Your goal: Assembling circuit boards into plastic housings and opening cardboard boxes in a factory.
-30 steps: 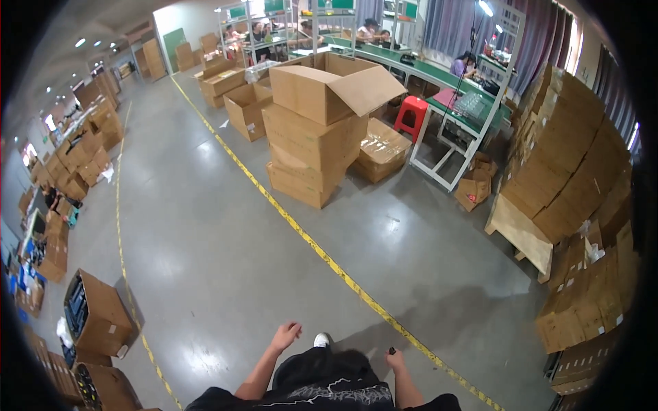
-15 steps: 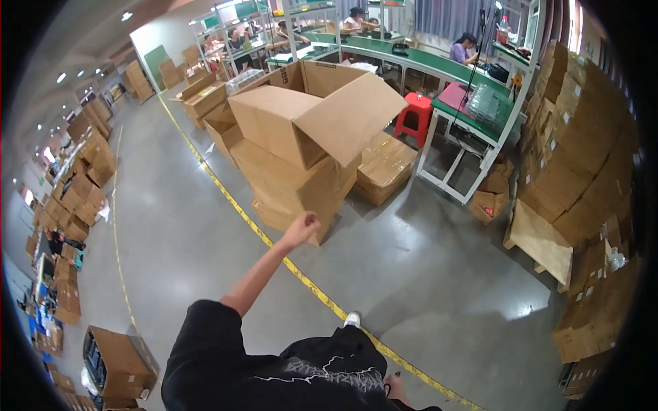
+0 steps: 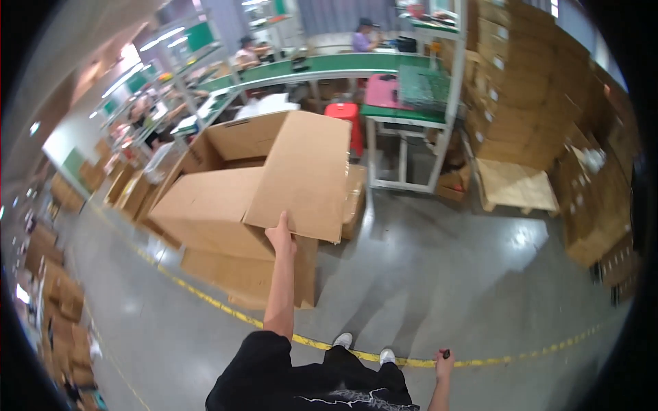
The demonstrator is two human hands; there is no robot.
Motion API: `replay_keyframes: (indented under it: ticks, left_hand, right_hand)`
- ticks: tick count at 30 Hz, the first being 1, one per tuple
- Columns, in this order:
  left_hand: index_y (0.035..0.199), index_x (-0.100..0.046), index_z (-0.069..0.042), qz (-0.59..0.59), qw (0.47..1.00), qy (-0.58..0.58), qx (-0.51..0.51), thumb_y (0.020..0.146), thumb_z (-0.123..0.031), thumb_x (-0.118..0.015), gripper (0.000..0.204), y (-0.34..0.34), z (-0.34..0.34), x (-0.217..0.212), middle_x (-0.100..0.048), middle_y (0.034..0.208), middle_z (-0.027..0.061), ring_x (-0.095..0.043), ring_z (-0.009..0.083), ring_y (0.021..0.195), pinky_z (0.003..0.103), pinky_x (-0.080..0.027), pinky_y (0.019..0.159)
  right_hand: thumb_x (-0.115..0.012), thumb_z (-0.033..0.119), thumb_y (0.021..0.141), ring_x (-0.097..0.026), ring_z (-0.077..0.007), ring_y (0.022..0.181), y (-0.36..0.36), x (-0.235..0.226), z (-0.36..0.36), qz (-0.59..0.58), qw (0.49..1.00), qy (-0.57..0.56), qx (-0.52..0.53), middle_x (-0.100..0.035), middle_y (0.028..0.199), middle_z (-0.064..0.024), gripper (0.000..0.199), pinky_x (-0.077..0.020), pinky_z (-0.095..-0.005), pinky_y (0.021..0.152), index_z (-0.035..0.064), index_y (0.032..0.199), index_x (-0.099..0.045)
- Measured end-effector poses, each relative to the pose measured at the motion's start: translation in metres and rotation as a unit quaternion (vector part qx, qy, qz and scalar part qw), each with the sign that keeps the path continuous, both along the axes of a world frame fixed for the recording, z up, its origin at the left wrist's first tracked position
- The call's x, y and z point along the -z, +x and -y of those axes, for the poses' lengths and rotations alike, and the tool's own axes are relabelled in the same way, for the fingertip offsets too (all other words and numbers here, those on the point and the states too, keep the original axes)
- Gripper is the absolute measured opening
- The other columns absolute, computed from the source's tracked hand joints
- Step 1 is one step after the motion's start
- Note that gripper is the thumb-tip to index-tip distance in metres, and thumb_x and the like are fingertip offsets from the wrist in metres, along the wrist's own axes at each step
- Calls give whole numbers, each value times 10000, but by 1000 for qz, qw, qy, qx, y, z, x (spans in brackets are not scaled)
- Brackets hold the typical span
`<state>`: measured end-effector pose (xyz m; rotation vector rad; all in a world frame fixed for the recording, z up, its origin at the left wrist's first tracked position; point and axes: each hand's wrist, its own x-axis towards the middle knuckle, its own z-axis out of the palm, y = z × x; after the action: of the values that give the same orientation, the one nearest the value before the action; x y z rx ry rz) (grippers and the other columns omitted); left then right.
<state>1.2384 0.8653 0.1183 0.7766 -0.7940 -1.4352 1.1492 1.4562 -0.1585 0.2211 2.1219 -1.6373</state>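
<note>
A stack of big brown cardboard boxes (image 3: 240, 274) stands on the grey floor just ahead of me. The top box (image 3: 205, 212) is open, and one wide flap (image 3: 305, 175) hangs out toward me. My left hand (image 3: 281, 236) reaches forward at arm's length and grips the lower edge of that flap. My right hand (image 3: 443, 364) hangs low at my side by the lower edge, closed around a small dark object (image 3: 445, 354). My white shoes (image 3: 363, 346) stand at the yellow floor line.
A yellow line (image 3: 205, 298) crosses the floor in front of the stack. Behind it run green conveyor tables (image 3: 404, 113) with a red stool (image 3: 346, 116). Tall carton stacks (image 3: 534, 82) and a wooden pallet (image 3: 514, 185) fill the right. People work at the far benches.
I have come much closer to the box stack. My left arm rose from my side and its hand now grips the top box's flap. The right hand stays low.
</note>
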Motion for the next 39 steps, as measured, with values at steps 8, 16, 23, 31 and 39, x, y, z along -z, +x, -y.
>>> replay_keyframes:
  ticks: [8,16,23,31,39]
  left_hand:
    - [1135,-517,31,-64,982,21,179,862,-11,-600,289,-121,-101,-14,-604,1032,87,-618,168,853,287,-551,654]
    - [1310,-401,-76,-97,882,109,448,923,-71,-521,405,-167,-345,-28,-505,1244,63,-582,170,1006,351,-545,816]
    - [1251,-481,-36,-80,751,154,637,931,-103,-540,332,-103,-566,-66,-579,1167,63,-592,179,1017,369,-529,869]
    - [1228,-497,-13,-218,450,292,815,941,-114,-505,304,-32,-682,-98,-584,1196,99,-603,213,1042,340,-552,850]
    - [1400,-371,-127,-302,-113,689,649,989,-184,-364,415,-35,-778,-110,-497,1347,42,-537,210,1178,363,-511,920]
  right_hand:
    - [-525,26,804,-569,-166,508,196,10,-47,225,942,58,243,-583,700,-75,184,-423,-257,392,13,986,-549]
    - [-575,56,845,-632,-181,640,220,-26,13,188,893,-147,381,-627,810,-84,202,-496,-275,492,41,1044,-544]
    - [-503,264,949,-600,-293,1030,174,-61,16,111,799,-477,348,-559,1196,-184,474,-497,-424,819,140,1366,-316]
    - [-275,581,935,-394,-398,1266,177,-190,-158,-108,547,-675,483,-156,1485,-229,616,-397,-572,987,337,1459,-63]
    - [-444,405,966,-282,-337,1313,205,-334,-310,-410,538,-335,656,-230,1466,-70,486,-398,-567,977,215,1385,-286]
